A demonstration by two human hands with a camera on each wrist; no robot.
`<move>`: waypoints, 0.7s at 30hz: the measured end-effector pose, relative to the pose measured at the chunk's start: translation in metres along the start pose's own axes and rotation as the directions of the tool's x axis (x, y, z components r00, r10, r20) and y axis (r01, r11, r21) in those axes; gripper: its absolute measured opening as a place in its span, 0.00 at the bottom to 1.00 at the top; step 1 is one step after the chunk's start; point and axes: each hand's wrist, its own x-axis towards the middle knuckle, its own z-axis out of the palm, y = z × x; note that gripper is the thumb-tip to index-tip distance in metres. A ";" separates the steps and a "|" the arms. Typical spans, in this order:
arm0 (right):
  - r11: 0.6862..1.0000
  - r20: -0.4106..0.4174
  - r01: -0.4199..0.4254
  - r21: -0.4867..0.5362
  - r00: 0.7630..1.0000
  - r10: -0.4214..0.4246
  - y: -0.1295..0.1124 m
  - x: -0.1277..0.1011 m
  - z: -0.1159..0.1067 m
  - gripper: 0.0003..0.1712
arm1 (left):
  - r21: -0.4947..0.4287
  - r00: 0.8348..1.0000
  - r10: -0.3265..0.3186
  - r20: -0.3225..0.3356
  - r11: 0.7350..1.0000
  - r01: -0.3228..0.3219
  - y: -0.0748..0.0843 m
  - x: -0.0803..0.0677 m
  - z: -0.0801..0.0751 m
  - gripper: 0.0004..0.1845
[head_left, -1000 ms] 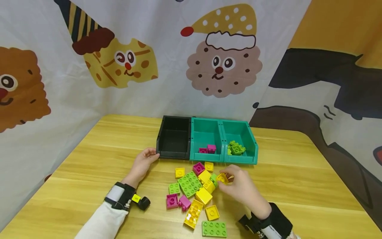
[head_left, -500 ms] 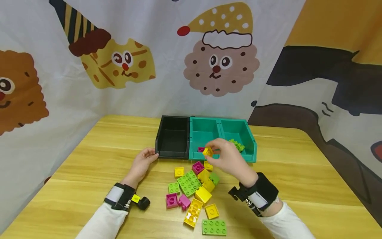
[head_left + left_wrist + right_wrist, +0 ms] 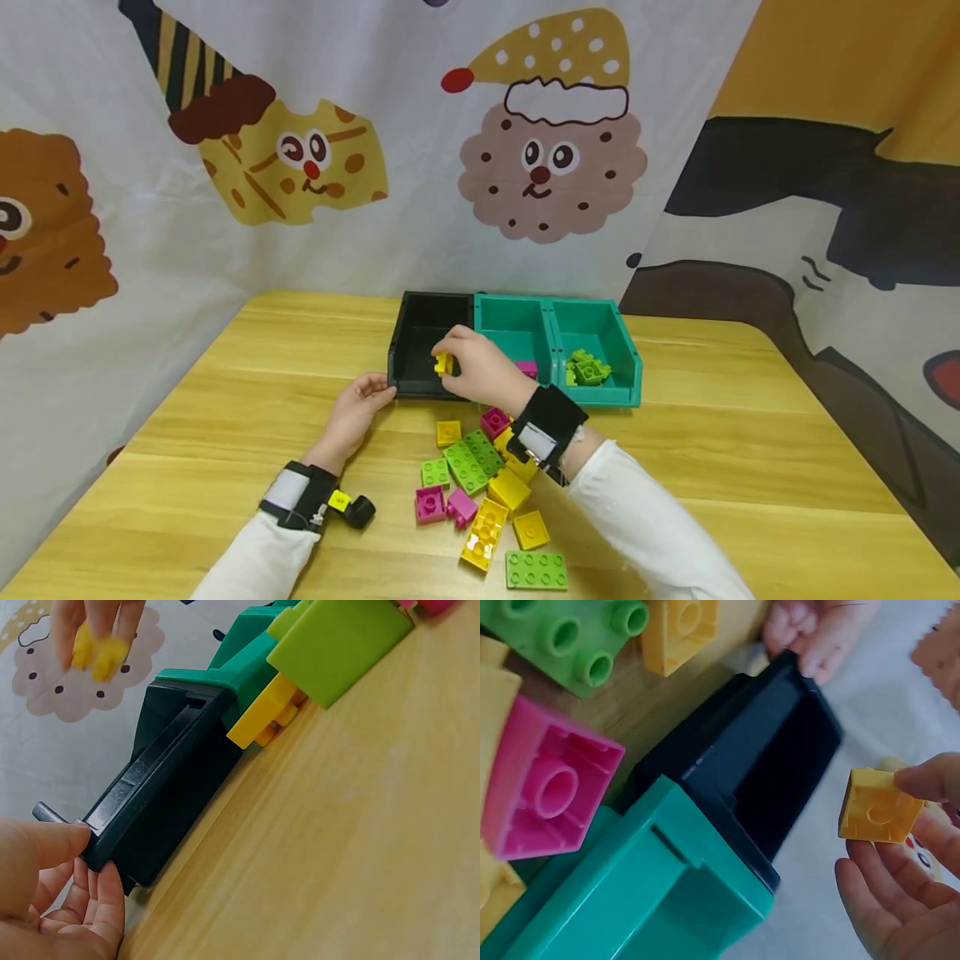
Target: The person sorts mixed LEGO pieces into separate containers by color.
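The right hand (image 3: 480, 367) pinched a small yellow brick (image 3: 443, 363) between thumb and fingertips, holding it in the air above the front part of the black bin (image 3: 430, 346). In the right wrist view the brick (image 3: 878, 805) was nearly square, so no long axis could be told, and its hollow underside with a round socket faced the camera. No writing or brand could be read on it. The left hand (image 3: 358, 408) sat at about eight o'clock from the brick, its thumb and fingers curled round the bin's front left corner, thumb on the rim and fingers (image 3: 105, 900) against the wall below. At three o'clock from the black bin stood two teal bins (image 3: 555, 346) touching it in a row; the nearer one held a pink brick (image 3: 527, 367), the farther one green bricks (image 3: 588, 369). At six o'clock from the bins, loose yellow, green and pink bricks (image 3: 480, 483) lay scattered on the wooden table (image 3: 225, 400). Both wrists wore black straps with cameras; no label on them was legible.
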 end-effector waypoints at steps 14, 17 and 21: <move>0.991 0.083 -0.015 -0.133 0.996 0.026 -0.001 0.029 0.024 0.14 | -0.006 1.000 -0.005 0.002 1.000 0.005 0.001 -0.001 0.001 0.12; 0.980 0.103 0.005 -0.201 0.995 0.016 0.001 0.027 0.027 0.12 | -0.010 1.000 -0.002 0.001 1.000 0.002 0.001 -0.001 0.001 0.12; 0.960 0.107 0.041 -0.279 0.994 -0.011 0.004 0.027 0.031 0.12 | -0.020 1.000 -0.003 -0.004 1.000 0.003 0.001 0.000 0.000 0.12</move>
